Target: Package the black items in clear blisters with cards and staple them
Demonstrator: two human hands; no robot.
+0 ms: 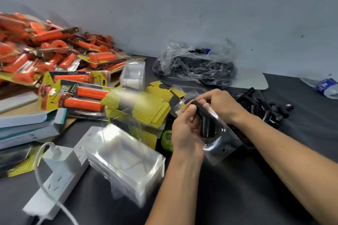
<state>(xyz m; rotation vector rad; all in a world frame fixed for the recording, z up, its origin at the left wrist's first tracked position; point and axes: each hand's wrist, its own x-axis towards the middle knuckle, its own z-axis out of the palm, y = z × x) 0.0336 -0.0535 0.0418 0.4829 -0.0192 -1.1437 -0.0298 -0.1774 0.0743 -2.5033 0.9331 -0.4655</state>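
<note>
My left hand [184, 133] cradles a clear blister [222, 144] from below, its thumb on a black grip [206, 126] lying in the blister. My right hand [217, 104] curls over the upper end of the black grip and pinches it. More loose black grips [263, 107] lie in a heap just right of my hands. Yellow-and-black cards [146, 107] are fanned out to the left of the blister. A stack of clear blisters [124, 159] stands in front of the cards.
A clear bag of black parts [197, 64] sits by the wall. Packaged orange grips [54, 56] pile up at the left. A white power strip [56, 177] with cable lies front left. A green object [167, 139] sits by my left wrist. A water bottle [327, 87] lies far right.
</note>
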